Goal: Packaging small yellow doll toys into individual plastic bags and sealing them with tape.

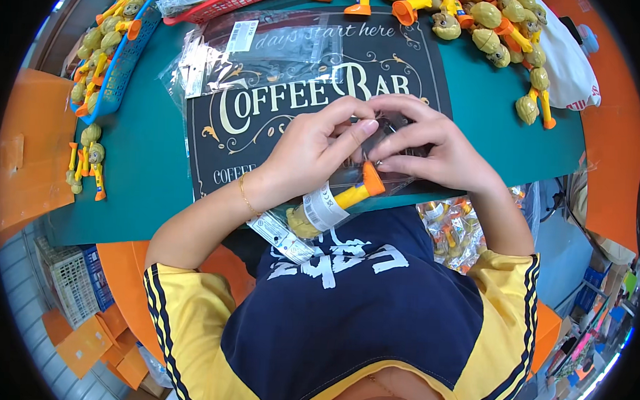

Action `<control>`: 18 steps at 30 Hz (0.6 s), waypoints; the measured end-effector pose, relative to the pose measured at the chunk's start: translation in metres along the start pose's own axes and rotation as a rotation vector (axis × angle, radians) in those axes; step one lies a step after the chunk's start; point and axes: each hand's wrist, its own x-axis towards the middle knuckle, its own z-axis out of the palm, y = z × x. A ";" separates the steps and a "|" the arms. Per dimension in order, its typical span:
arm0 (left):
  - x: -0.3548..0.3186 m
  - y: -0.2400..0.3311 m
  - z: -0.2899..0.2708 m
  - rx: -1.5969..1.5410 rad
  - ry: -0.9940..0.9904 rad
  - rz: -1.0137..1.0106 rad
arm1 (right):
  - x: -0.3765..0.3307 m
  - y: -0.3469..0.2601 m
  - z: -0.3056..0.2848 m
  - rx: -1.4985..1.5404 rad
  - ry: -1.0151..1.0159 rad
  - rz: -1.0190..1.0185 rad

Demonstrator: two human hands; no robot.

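Both hands, the left hand [315,147] and the right hand [435,144], pinch a clear bag [334,200] with one yellow toy [337,200] inside at the desk [145,158] edge, while many loose toys [509,27] wait unbagged.

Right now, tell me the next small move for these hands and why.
Probably press the bag's open end shut: both hands, left hand and right hand, pinch one end of the clear bag, and the toy already lies inside, its orange foot near the fingers.

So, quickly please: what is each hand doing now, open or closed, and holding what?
Left hand: closed, fingers pinching the clear plastic bag with the yellow and orange toy inside.
Right hand: closed, pinching the same bag.
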 end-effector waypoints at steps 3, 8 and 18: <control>0.003 -0.009 0.001 -0.052 -0.019 0.043 | -0.002 0.010 -0.003 0.106 -0.038 -0.084; 0.003 -0.008 0.001 0.040 -0.114 -0.042 | 0.001 0.004 -0.004 -0.117 -0.205 -0.056; 0.004 -0.012 0.003 0.199 -0.085 0.063 | -0.001 0.001 0.001 -0.247 -0.242 0.025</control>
